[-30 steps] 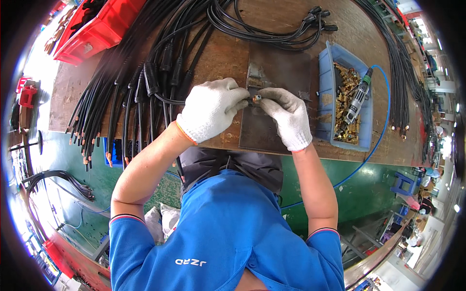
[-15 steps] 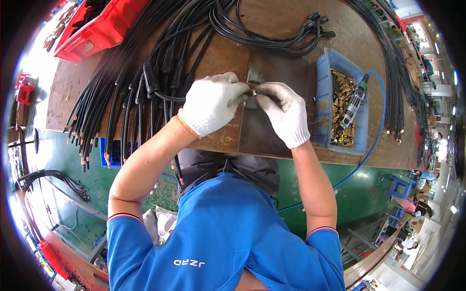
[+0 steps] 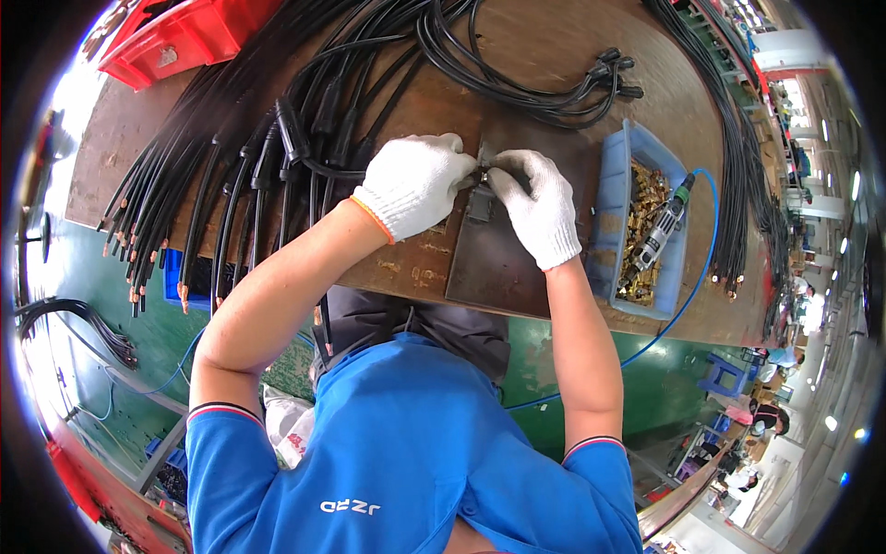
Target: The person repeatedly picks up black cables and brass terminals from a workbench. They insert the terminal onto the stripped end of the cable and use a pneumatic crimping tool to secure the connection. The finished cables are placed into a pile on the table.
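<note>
My left hand (image 3: 413, 185), in a white knit glove, is closed round a black cable (image 3: 334, 173) that enters it from the left. My right hand (image 3: 543, 205), gloved alike, has its thumb and fingers pinched together at the end of that cable. What sits between these fingertips is small and mostly covered; a dark, partly shiny bit shows there. Just below the fingertips is a small grey metal block (image 3: 480, 205) on a dark metal plate (image 3: 503, 263). To the right, a blue bin (image 3: 606, 222) holds many brass terminals (image 3: 646, 189).
A grey-and-green air tool (image 3: 660, 235) lies across the bin, its blue hose (image 3: 713, 217) looping to the right. Black cables with bare copper ends (image 3: 138, 240) hang over the table's left edge. More cables (image 3: 544, 106) lie beyond my hands. A red crate (image 3: 175, 46) stands far left.
The whole view has shifted and turned slightly. Both hands stay together at the cable's end, and the grey block now shows more clearly below the fingertips.
</note>
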`<action>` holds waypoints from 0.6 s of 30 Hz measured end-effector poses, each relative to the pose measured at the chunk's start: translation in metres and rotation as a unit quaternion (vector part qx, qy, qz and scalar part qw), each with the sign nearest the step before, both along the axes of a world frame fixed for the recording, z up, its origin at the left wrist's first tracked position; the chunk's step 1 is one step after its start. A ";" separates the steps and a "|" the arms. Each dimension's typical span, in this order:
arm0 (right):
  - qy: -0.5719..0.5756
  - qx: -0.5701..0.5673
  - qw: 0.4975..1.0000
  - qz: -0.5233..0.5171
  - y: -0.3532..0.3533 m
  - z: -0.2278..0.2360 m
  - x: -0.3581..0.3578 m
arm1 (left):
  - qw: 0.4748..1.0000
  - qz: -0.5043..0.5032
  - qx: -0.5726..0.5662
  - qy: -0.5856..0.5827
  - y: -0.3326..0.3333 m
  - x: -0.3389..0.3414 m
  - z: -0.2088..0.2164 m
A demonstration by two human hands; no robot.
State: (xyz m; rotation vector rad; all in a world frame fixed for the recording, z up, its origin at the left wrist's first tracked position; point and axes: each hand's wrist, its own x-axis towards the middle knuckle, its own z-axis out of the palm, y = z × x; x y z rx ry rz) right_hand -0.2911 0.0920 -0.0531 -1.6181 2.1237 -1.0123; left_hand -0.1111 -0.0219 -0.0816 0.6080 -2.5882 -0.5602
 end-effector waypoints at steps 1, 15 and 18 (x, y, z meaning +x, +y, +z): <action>-0.003 0.007 1.000 -0.002 -0.001 0.000 0.000 | 1.000 0.002 0.003 0.006 0.000 0.000 -0.001; -0.009 0.014 1.000 -0.003 0.005 0.010 -0.007 | 0.999 0.022 0.024 -0.003 0.001 -0.001 -0.003; 0.051 -0.034 0.994 -0.094 0.038 0.042 -0.040 | 0.999 0.020 0.021 0.029 0.001 -0.003 -0.011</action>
